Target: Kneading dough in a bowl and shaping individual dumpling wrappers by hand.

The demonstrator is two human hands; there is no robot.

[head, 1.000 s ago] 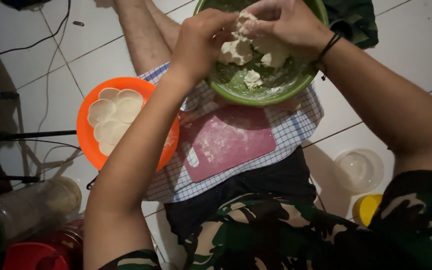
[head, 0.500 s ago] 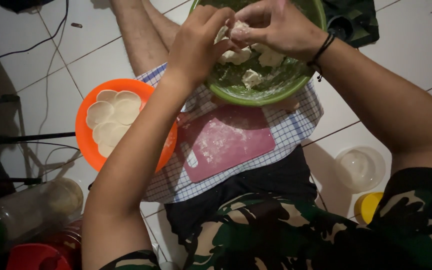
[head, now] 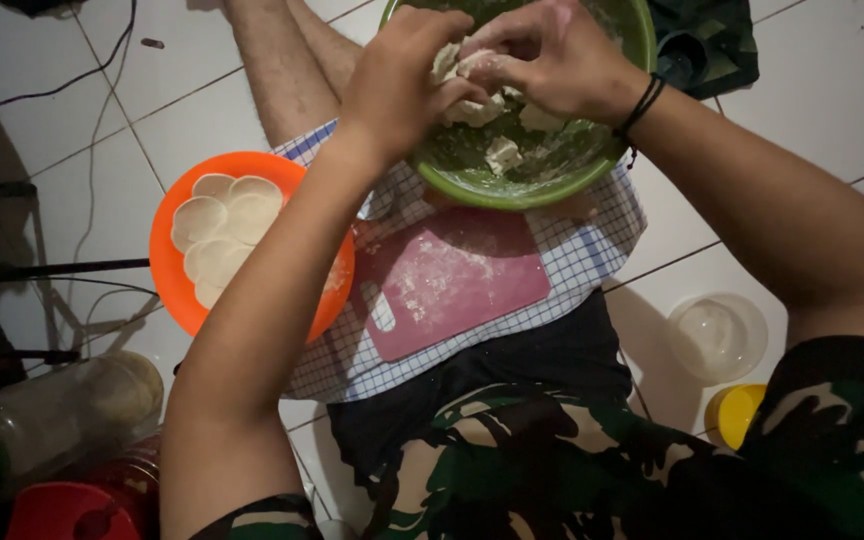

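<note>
both hands work inside the round green plastic bowl (head: 512,185). the left hand (head: 402,85) and the right hand (head: 552,60) are closed together, pinching one lump of pale white dough (head: 449,62) above the looser dough pieces (head: 502,152). just below the bowl lies a floured pink cutting board (head: 452,280) on a blue checked cloth (head: 592,250); left of the bowl sits an orange plate (head: 167,270) of flat dough rounds (head: 217,230).

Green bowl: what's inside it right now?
The green bowl holds pale dough lumps; both hands, left hand and right hand, pinch one piece. They cover the rest of its inside.
</note>
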